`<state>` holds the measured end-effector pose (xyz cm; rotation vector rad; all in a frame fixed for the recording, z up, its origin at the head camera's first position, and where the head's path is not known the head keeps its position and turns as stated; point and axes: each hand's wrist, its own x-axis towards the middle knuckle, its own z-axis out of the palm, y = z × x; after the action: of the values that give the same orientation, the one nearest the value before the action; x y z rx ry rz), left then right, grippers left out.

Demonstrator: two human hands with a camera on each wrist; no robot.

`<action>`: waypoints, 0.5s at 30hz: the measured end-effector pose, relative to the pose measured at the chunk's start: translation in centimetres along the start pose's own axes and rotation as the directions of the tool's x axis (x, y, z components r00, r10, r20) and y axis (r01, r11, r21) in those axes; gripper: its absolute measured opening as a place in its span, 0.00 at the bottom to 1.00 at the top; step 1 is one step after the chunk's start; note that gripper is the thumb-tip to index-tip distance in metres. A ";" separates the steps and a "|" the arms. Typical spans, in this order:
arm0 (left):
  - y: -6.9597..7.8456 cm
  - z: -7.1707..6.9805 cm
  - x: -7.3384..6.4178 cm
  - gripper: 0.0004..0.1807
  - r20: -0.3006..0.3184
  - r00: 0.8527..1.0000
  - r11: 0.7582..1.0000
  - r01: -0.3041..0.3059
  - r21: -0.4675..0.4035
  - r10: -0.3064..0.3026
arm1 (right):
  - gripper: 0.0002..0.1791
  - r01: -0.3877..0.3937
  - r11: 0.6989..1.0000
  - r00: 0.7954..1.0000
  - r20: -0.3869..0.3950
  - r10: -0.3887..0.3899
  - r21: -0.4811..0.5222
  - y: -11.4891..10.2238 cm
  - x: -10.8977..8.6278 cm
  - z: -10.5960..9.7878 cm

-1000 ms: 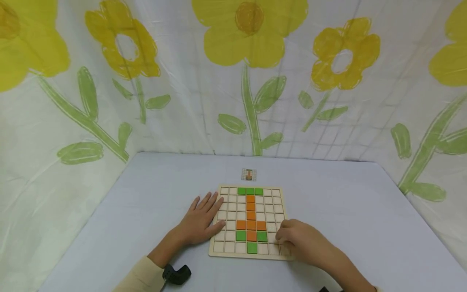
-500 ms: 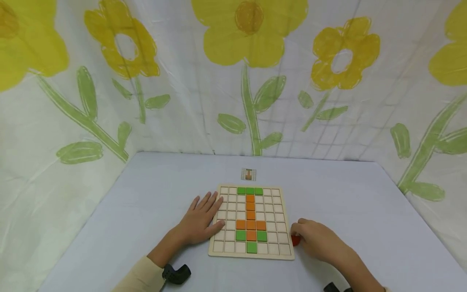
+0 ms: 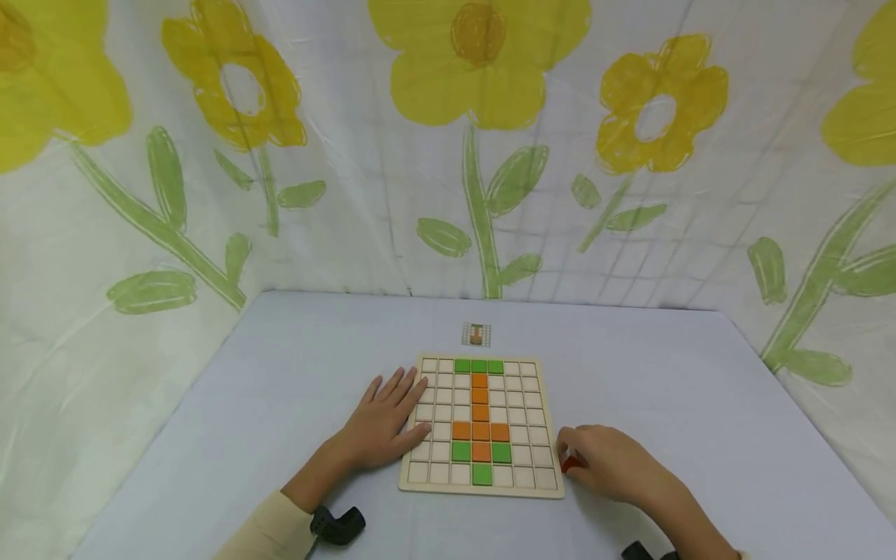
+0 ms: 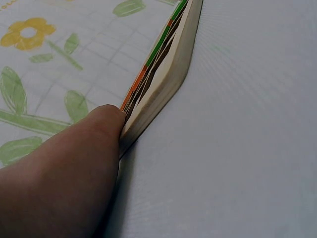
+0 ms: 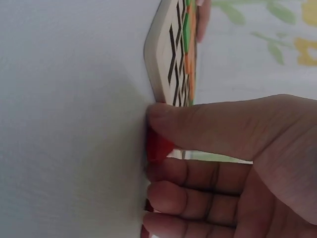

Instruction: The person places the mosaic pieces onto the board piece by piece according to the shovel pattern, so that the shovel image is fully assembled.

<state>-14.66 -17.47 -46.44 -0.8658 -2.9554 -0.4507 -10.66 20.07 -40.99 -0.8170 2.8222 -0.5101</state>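
A square wooden grid board (image 3: 434,491) lies on the table with orange tiles (image 3: 479,397) and green tiles (image 3: 481,474) set in some of its cells. My left hand (image 3: 381,428) rests with spread, straight fingers on the board's left edge; its thumb (image 4: 94,144) touches the rim in the left wrist view. Just off the board's right edge, my right hand (image 3: 605,459) pinches a small red piece (image 5: 158,145) between thumb and fingers, low at the tabletop. Most of the piece is hidden by the fingers. More red (image 5: 145,231) shows beneath the lower fingers.
A small card (image 3: 477,334) with a printed grid pattern lies behind the board. The white table (image 3: 672,373) meets a hanging sheet (image 3: 392,257) painted with yellow flowers. Dark wrist devices (image 3: 338,526) sit on both wrists.
My right hand has moved right, from over the board's lower right corner to beside it, and its fingers have drawn in around the red piece. The left hand and the tiles stay put.
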 end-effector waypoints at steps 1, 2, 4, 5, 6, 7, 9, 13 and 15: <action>0.0 0.0 0.0 0.42 0.003 1.000 1.000 0.002 -0.001 -0.002 | 0.10 0.001 1.000 1.000 -0.005 -0.001 0.000 0.0 0.0 0.0; 0.0 0.0 0.0 0.42 0.004 1.000 1.000 0.005 0.001 -0.005 | 0.10 0.002 1.000 1.000 -0.011 -0.002 -0.001 0.1 -0.1 0.1; 0.1 0.1 0.0 0.42 0.004 1.000 1.000 0.006 0.000 -0.006 | 0.11 0.013 1.000 1.000 -0.028 -0.014 -0.015 0.1 -0.1 0.2; 0.1 0.1 0.0 0.42 0.004 1.000 1.000 0.006 -0.001 -0.006 | 0.11 0.016 1.000 0.999 -0.033 -0.017 -0.019 0.1 -0.2 0.2; 0.1 0.1 0.0 0.42 0.003 1.000 1.000 0.005 -0.003 -0.005 | 0.11 0.019 1.000 0.999 -0.035 -0.020 -0.021 0.1 -0.2 0.2; 0.1 0.2 0.0 0.42 0.001 1.000 1.000 0.003 -0.004 -0.003 | 0.11 0.022 1.000 0.999 -0.037 -0.023 -0.019 0.1 -0.2 0.2; 0.1 0.2 0.0 0.42 -0.002 1.000 1.000 0.001 -0.010 -0.001 | 0.12 0.036 0.999 0.999 -0.035 -0.036 -0.012 0.1 -0.1 0.2; 0.0 0.2 0.0 0.42 -0.014 1.000 1.000 -0.003 -0.012 0.003 | 0.14 0.058 0.998 0.998 -0.026 -0.057 0.019 0.1 0.0 0.0; 0.0 0.1 0.0 0.42 -0.012 1.000 1.000 -0.002 -0.008 0.002 | 0.13 0.067 0.998 0.997 -0.027 -0.066 0.021 0.2 0.0 0.0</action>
<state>-14.63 -17.47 -46.59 -0.8629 -2.9435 -0.4657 -10.74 20.18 -41.08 -0.9096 2.8158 -0.5648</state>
